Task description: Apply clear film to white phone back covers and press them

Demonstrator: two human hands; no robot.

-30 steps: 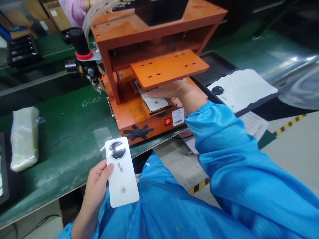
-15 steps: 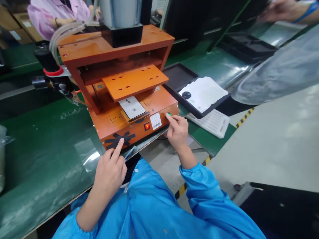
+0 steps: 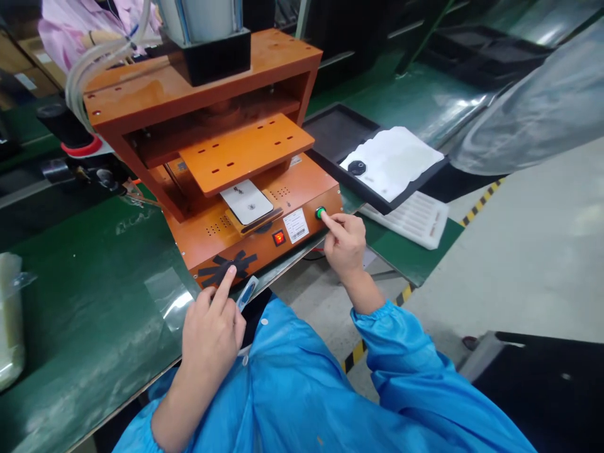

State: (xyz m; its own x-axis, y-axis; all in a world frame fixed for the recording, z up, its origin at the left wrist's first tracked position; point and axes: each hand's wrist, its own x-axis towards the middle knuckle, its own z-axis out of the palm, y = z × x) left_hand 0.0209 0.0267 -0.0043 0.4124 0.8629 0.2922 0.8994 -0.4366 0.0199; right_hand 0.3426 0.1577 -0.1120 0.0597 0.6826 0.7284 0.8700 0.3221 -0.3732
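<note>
An orange press machine [image 3: 202, 104] stands on the green bench before me. My left hand [image 3: 212, 330] has its index finger stretched onto the black tape patch [image 3: 221, 269] at the machine's front left; the other fingers are loosely curled. At the front right, my right hand [image 3: 345, 244] points its index finger at the lit green button [image 3: 321, 212], its tip at the button's edge. Neither hand holds anything. A white rounded-corner panel [image 3: 248, 202] lies on the machine's bed, partly beneath the raised orange plate [image 3: 248, 151]. Between the hands glows a red switch [image 3: 279, 237].
Right of the machine, a black tray [image 3: 391, 204] bears white sheets [image 3: 401, 154] and a black round piece [image 3: 357, 167]. Below it sits a white slotted tray [image 3: 419, 220]. A grey sleeve [image 3: 533, 107] reaches in from the right; a person in pink [image 3: 89, 28] is behind the machine.
My right fingertip has drawn slightly off the green button, which shows more fully. The co-worker's hand at upper right has left view. The raised plate and white panel look unchanged.
</note>
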